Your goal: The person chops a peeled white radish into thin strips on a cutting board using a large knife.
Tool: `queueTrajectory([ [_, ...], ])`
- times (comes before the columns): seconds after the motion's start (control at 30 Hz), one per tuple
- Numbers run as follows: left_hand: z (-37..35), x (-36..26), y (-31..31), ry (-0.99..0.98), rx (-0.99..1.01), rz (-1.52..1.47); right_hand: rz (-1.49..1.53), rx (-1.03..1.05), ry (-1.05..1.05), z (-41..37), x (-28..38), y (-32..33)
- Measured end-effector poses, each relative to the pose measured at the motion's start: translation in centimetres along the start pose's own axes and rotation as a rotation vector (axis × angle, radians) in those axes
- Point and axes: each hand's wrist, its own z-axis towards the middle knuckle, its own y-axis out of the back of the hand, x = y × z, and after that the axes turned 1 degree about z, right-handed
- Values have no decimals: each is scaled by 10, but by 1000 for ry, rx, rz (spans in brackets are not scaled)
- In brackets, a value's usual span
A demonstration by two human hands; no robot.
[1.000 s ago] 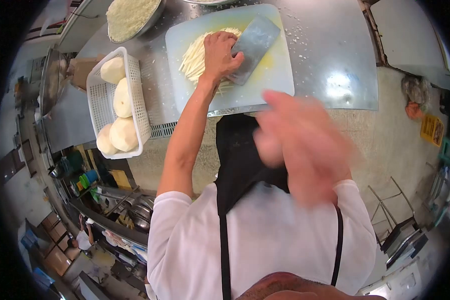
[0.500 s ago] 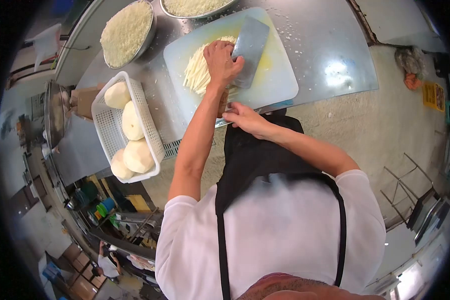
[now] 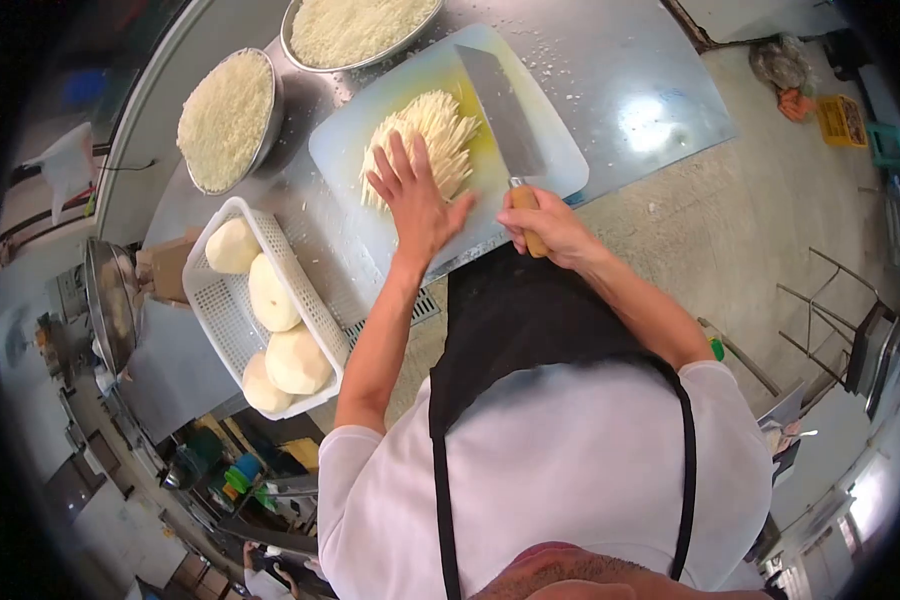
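Note:
My left hand (image 3: 425, 215) has its fingers spread, fingertips at the near left edge of a heap of pale shredded strips (image 3: 438, 125). The heap sits on a translucent cutting board (image 3: 345, 165) with a yellow-stained patch. Wrapped round the wooden handle of a cleaver (image 3: 505, 110) is my right hand (image 3: 555, 228), at the board's near edge. The broad blade points away from me over the right part of the board, beside the heap and apart from it.
Left of the board stands a white perforated basket (image 3: 232, 325) with several peeled, pale round vegetables (image 3: 272, 293). Two metal bowls heaped with small white pieces (image 3: 228, 120) are farther back. White scraps dot the steel table (image 3: 630, 80). Another person (image 3: 268, 582) shows at the lower left.
My right hand has closed round the cleaver handle and the blade has swung upright on the right. My left hand has come off the blade and spread its fingers.

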Motion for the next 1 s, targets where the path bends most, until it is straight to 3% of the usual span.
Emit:
queueTrajectory([
  [0.07, -35, 15, -15, -103, 218, 85, 48, 28, -34, -11, 7, 5],
  [0.2, -27, 34, -22, -50, 170, 173, 215, 136, -5, -18, 11, 36],
  [0.27, -30, 32, -16, -53, 210, 194, 494, 167, -8, -22, 10, 52],
  [0.33, -29, 20, 2, -82, 188, -9, 463, 124, -12, -22, 12, 70],
  [0.43, -38, 35, 12, -132, 150, 74, -37, -225, -84, -24, 21, 81],
  [0.67, -36, 42, 14, -146, -15, 33, -373, -256, -13, -19, 30, 60],
  [0.73, -36, 33, 18, 1, 20, 18, -576, -526, 36, -21, 42, 45],
  [0.87, -4, 19, 10, -12, -56, -47, -734, -565, 123, -2, 26, 63],
  [0.93, 38, 24, -1, -114, -130, 20, -766, -512, 145, -2, 36, 53],
  [1.0, 77, 53, -23, -62, -17, -67, -765, -506, 110, 0, 39, 50],
])
